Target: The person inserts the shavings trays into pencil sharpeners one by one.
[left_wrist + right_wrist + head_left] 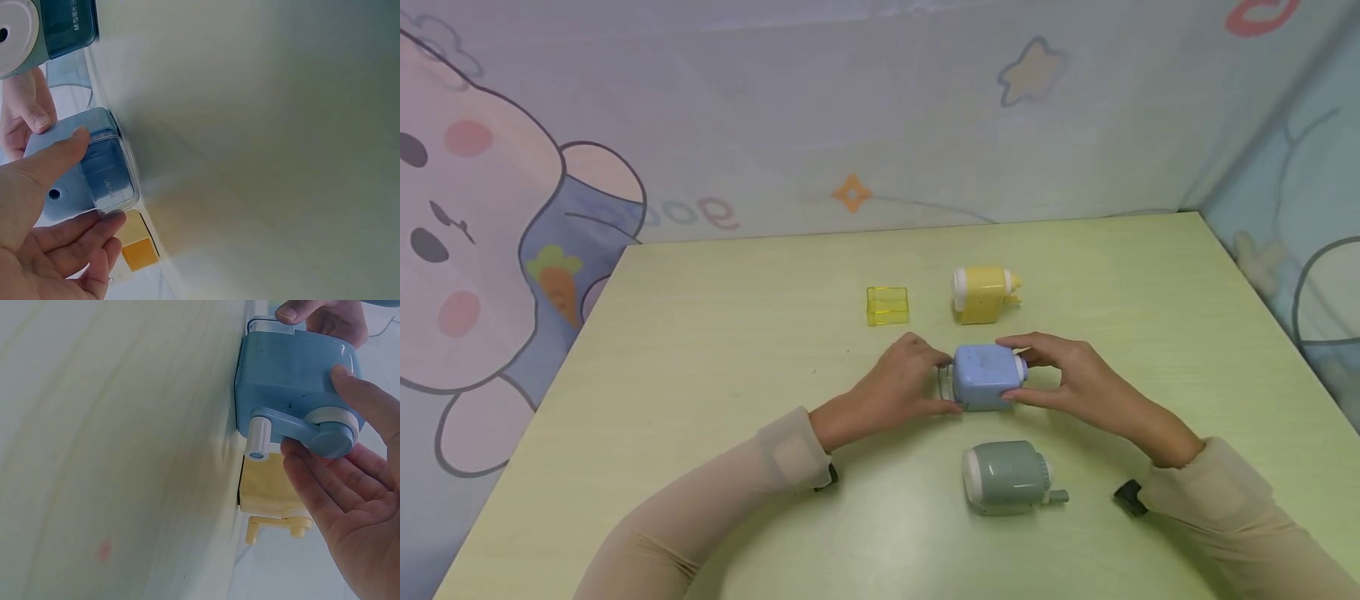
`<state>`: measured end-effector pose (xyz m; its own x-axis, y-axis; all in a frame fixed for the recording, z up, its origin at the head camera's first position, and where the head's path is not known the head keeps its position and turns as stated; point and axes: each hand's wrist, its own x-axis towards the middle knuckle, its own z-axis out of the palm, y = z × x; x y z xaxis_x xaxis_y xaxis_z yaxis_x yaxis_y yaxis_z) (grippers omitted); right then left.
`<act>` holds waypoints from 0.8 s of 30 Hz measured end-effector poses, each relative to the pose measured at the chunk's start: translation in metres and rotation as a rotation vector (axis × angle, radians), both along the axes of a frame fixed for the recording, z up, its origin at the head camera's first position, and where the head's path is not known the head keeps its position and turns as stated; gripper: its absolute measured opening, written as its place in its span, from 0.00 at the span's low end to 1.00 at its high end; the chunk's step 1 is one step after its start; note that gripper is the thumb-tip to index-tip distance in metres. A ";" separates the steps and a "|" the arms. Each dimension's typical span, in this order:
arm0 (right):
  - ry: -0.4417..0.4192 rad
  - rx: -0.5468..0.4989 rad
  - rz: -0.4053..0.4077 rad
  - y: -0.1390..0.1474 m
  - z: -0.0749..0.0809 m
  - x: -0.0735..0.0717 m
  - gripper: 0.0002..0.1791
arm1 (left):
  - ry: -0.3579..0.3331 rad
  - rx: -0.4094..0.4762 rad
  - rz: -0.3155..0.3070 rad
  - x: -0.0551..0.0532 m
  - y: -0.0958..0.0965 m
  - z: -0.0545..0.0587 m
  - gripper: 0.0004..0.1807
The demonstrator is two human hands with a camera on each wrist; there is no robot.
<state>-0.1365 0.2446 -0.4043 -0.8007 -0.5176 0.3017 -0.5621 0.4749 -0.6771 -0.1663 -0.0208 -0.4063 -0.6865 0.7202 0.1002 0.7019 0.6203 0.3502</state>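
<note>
A blue crank pencil sharpener (985, 377) lies on the table between both hands. My left hand (895, 382) pinches the clear shavings drawer (112, 181) at its left end, thumb on one side and fingers on the other. That drawer sticks partly out of the blue body. From the right, my right hand (1070, 379) grips the body between thumb and fingers, around the crank end. The blue crank arm with its white knob (257, 440) shows in the right wrist view.
Behind the blue sharpener stands a yellow sharpener (983, 293), with a transparent yellow drawer (887, 306) lying loose to its left. A green sharpener (1007, 477) sits nearer the person, its crank pointing right. A printed cloth (775, 125) hangs along the table's back edge.
</note>
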 end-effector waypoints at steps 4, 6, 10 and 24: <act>0.002 -0.002 -0.002 0.000 0.000 0.000 0.34 | 0.003 -0.002 0.000 0.000 0.001 0.000 0.34; 0.004 -0.005 0.001 0.000 0.000 0.000 0.34 | 0.004 -0.002 0.000 0.000 0.001 0.001 0.34; 0.005 -0.008 0.005 0.000 0.000 -0.001 0.34 | -0.003 -0.001 0.000 0.000 0.001 0.002 0.34; -0.004 0.004 -0.012 0.001 -0.001 0.001 0.34 | -0.010 -0.006 -0.013 -0.001 0.004 0.000 0.36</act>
<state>-0.1357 0.2452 -0.4053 -0.8084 -0.5087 0.2962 -0.5532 0.4847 -0.6775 -0.1674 -0.0167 -0.4065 -0.6778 0.7299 0.0888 0.7066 0.6132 0.3531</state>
